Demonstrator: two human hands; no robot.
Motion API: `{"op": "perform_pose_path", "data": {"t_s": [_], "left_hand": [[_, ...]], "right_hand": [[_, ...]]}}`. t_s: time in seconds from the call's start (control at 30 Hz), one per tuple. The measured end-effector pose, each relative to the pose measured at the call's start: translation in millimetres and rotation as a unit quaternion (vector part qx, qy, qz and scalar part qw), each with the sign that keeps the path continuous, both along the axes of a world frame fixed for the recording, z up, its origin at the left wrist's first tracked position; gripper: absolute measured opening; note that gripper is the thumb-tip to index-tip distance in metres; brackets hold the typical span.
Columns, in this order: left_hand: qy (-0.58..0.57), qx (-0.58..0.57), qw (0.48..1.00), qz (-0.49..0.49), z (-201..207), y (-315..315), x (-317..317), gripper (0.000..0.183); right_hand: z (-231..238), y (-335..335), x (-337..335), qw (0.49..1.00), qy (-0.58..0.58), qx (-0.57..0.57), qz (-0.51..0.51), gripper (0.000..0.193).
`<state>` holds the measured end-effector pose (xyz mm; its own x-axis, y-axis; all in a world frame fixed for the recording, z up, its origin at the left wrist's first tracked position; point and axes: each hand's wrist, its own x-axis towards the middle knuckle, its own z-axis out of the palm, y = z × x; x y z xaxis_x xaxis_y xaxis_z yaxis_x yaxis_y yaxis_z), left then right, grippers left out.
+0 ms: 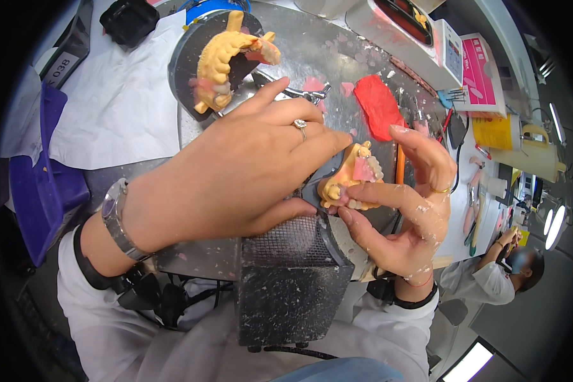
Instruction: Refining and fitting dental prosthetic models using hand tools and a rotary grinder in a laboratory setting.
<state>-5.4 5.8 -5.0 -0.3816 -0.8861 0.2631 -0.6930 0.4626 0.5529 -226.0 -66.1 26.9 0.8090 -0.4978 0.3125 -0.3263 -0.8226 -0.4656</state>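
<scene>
A yellow plaster dental model with pink wax and white artificial teeth sits on a dark grey mounting, right of the middle. My left hand grips it from the left, fingers along its far side and thumb at its near side. The index finger and thumb of my right hand press the pink wax and teeth at the model's near edge. Farther left, another yellow dental cast with pink wax stands on a dark round plate. Part of the mounting is hidden under my left hand.
Close to my body is a black box with a mesh top. Beyond my right hand lie a red wax sheet and an orange-handled tool. A white device stands behind; white paper and a purple tray lie left. Another person sits far right.
</scene>
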Motion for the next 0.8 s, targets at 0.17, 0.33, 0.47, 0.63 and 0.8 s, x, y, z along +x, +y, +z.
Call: {"op": "perform_pose_path", "data": {"t_s": [0.17, 0.33, 0.47, 0.63, 0.8], "left_hand": [[0.008, 0.001, 1.000, -0.001, -2, 0, -1, 0.070], [0.002, -0.001, 1.000, -0.006, -3, -1, 0, 0.069], [0.004, -0.003, 1.000, -0.004, -4, -1, -1, 0.068], [0.027, -0.001, 1.000, -0.008, -6, -2, -1, 0.068], [0.025, -0.009, 1.000, -0.003, -5, -1, -2, 0.067]], "right_hand": [[-2, 2, -1, 0.999, -0.028, 0.017, -0.013, 0.027], [-5, 2, -2, 1.000, -0.019, -0.011, -0.002, 0.026], [-8, 2, -2, 0.999, -0.035, -0.007, 0.003, 0.026], [-8, 0, -3, 0.999, -0.029, -0.010, 0.012, 0.025], [-12, -4, -2, 0.998, -0.042, -0.029, 0.024, 0.025]]}}
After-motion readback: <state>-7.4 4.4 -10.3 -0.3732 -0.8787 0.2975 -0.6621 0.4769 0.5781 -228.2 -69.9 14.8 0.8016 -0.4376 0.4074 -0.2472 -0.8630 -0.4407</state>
